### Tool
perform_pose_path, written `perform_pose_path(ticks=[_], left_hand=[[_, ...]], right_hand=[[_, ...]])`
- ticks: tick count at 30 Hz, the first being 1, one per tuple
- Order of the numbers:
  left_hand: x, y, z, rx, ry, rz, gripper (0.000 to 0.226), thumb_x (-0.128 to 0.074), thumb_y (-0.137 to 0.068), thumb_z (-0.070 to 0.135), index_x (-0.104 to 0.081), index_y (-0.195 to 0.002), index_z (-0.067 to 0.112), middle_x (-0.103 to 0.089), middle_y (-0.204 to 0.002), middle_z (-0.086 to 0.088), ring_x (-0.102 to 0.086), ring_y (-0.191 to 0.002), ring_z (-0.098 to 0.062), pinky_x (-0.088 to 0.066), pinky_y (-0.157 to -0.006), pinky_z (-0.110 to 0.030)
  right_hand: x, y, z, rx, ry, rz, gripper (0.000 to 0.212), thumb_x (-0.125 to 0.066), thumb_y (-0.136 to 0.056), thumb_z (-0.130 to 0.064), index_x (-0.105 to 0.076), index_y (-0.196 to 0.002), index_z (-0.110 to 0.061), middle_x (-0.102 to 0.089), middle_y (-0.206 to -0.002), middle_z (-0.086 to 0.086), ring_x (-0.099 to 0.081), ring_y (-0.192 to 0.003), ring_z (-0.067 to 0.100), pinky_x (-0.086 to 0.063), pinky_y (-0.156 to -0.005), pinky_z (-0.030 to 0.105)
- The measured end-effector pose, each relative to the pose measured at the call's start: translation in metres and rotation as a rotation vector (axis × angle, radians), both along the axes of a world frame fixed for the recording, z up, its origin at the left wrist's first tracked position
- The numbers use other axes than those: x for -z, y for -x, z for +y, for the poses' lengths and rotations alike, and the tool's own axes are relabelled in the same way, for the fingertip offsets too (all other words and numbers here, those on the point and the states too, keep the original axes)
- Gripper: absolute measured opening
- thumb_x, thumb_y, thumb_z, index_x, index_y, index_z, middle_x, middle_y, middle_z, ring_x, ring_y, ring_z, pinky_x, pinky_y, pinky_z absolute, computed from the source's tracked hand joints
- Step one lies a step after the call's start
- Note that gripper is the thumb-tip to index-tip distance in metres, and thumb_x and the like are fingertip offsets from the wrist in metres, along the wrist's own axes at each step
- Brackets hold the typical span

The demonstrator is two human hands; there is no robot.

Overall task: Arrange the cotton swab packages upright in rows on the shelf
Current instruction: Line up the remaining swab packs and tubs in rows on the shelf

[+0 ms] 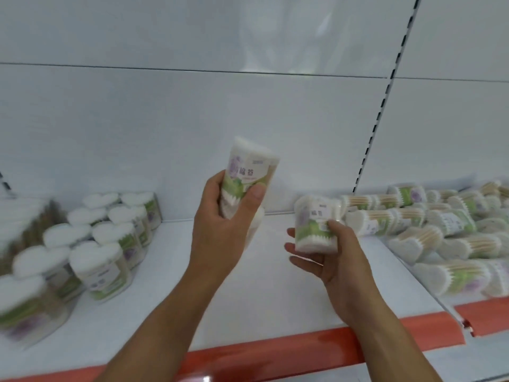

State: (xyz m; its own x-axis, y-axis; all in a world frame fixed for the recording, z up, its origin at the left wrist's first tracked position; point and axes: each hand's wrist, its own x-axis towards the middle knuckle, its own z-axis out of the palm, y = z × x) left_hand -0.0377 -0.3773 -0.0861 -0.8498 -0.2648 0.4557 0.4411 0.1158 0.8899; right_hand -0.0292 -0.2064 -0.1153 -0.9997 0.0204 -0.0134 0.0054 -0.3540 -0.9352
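One cotton swab package [249, 177] is gripped, tilted, in the left hand [220, 224] above the white shelf [261, 285]. A second package [316, 224] is held upright by the right hand [336, 260], thumb and fingers curled round it. Upright rows [110, 244] are seen at left and a toppled heap [440, 232] at right, both hands between them.

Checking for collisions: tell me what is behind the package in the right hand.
Behind the package in the right hand lies the pile of packages on their sides, on the shelf. The package covers the pile's nearest end.
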Motion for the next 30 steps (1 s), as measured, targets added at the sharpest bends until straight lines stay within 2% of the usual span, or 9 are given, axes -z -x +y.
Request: perform_pose_path(ticks=[2, 5, 9, 11, 14, 17, 20, 25, 30], left_hand=[[-0.012, -0.007, -0.023, -0.032, 0.015, 0.025, 0.040, -0.063, -0.071, 0.057, -0.057, -0.107, 0.039, -0.066, -0.094, 0.034, -0.064, -0.086, 0.010, -0.047, -0.067, -0.007], [-0.031, -0.016, -0.060, -0.073, 0.051, 0.074, 0.035, -0.062, -0.073, 0.055, -0.058, -0.102, 0.037, -0.066, -0.085, 0.033, -0.063, -0.079, 0.011, -0.046, -0.065, -0.006], [-0.054, -0.020, -0.113, -0.136, 0.107, 0.115, 0.034, -0.066, -0.081, 0.051, -0.060, -0.107, 0.029, -0.066, -0.086, 0.024, -0.062, -0.078, 0.009, -0.047, -0.069, -0.011], [-0.056, -0.025, -0.144, -0.162, 0.102, 0.108, 0.035, -0.069, -0.085, 0.054, -0.061, -0.109, 0.031, -0.068, -0.090, 0.020, -0.065, -0.083, 0.001, -0.052, -0.074, -0.022], [-0.057, -0.035, -0.179, -0.169, 0.071, 0.102, 0.041, -0.068, -0.080, 0.060, -0.060, -0.109, 0.032, -0.068, -0.087, 0.024, -0.065, -0.081, 0.002, -0.053, -0.071, -0.021], [-0.059, -0.044, -0.203, -0.157, 0.062, 0.110, 0.042, -0.062, -0.074, 0.058, -0.059, -0.107, 0.032, -0.067, -0.082, 0.028, -0.063, -0.075, 0.008, -0.049, -0.065, -0.013], [-0.057, -0.049, -0.223, -0.140, 0.057, 0.111, 0.040, -0.061, -0.075, 0.055, -0.059, -0.106, 0.031, -0.066, -0.079, 0.028, -0.062, -0.074, 0.009, -0.048, -0.063, -0.010], [-0.050, -0.052, -0.245, -0.116, 0.056, 0.098, 0.036, -0.061, -0.075, 0.056, -0.059, -0.102, 0.032, -0.065, -0.077, 0.029, -0.062, -0.070, 0.007, -0.049, -0.061, -0.011], [-0.049, -0.050, -0.251, -0.062, 0.047, 0.099, 0.046, -0.061, -0.075, 0.056, -0.061, -0.110, 0.028, -0.067, -0.082, 0.026, -0.063, -0.074, 0.008, -0.050, -0.063, -0.012]], right_hand=[[-0.003, -0.006, -0.021, -0.087, 0.054, -0.024, 0.041, -0.056, -0.088, -0.034, -0.059, -0.122, -0.010, -0.072, -0.108, 0.018, -0.071, -0.097, 0.033, -0.057, -0.082, 0.042], [-0.002, -0.015, -0.055, -0.096, -0.109, 0.034, 0.051, -0.074, -0.076, -0.039, -0.061, -0.120, -0.018, -0.074, -0.109, 0.006, -0.069, -0.105, 0.021, -0.052, -0.091, 0.037], [0.004, -0.033, -0.097, -0.057, -0.339, 0.092, 0.033, -0.076, -0.076, -0.027, -0.064, -0.107, -0.023, -0.071, -0.100, 0.001, -0.067, -0.089, 0.010, -0.051, -0.076, 0.021], [0.009, -0.042, -0.118, -0.067, -0.407, 0.115, 0.026, -0.076, -0.080, -0.019, -0.063, -0.103, -0.024, -0.071, -0.095, -0.002, -0.067, -0.086, 0.010, -0.052, -0.074, 0.022], [0.012, -0.057, -0.149, -0.083, -0.508, 0.178, 0.045, -0.077, -0.079, -0.017, -0.054, -0.110, -0.040, -0.070, -0.096, -0.015, -0.069, -0.088, 0.007, -0.054, -0.078, 0.026], [0.014, -0.071, -0.178, -0.132, -0.673, 0.244, 0.060, -0.079, -0.073, -0.029, -0.044, -0.112, -0.058, -0.062, -0.103, -0.027, -0.061, -0.092, -0.004, -0.048, -0.075, 0.014], [0.018, -0.082, -0.203, -0.189, -0.735, 0.272, 0.060, -0.079, -0.072, -0.029, -0.043, -0.110, -0.059, -0.059, -0.105, -0.032, -0.060, -0.090, -0.006, -0.046, -0.072, 0.009], [0.025, -0.089, -0.231, -0.174, -0.801, 0.282, 0.063, -0.080, -0.071, -0.034, -0.040, -0.109, -0.064, -0.059, -0.114, -0.034, -0.058, -0.105, -0.008, -0.048, -0.089, 0.018], [0.025, -0.091, -0.242, -0.103, -0.901, 0.285, 0.062, -0.077, -0.072, -0.045, -0.035, -0.110, -0.069, -0.057, -0.112, -0.033, -0.052, -0.105, -0.012, -0.045, -0.082, 0.013]])
